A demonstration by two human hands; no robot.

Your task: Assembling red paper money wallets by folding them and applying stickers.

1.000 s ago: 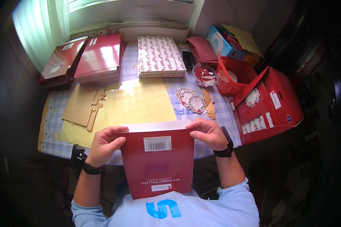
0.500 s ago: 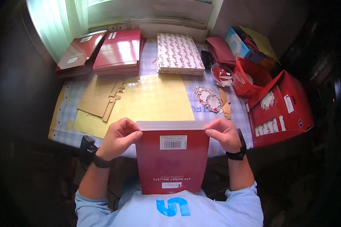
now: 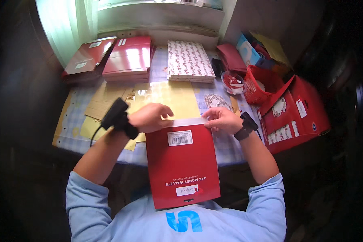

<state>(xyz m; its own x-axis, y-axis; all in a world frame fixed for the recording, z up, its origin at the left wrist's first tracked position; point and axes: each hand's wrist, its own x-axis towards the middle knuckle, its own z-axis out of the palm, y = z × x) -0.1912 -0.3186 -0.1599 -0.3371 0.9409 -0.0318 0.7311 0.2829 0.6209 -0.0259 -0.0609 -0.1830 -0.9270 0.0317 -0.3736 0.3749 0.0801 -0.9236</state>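
Observation:
A flat red packet with a barcode label leans between the table's front edge and my chest, its whitish top strip facing away. At the strip's left part is my left hand, its fingers curled over the edge and the thumb close to it. My right hand pinches the strip near the right corner, thumb on the near face. A cut piece of brown cardboard lies beyond my left wrist, on a yellow sheet. Several patterned paper cutouts lie just past my right hand.
Stacks of red folders and red glossy packets stand at the back left. Patterned packs are piled at the back middle. On the right are a small round tub, a red basket and a large red box.
My left hand has moved inward along the packet's top edge, away from the left corner. My right hand has shifted slightly left and away from me, and the packet has tilted a little.

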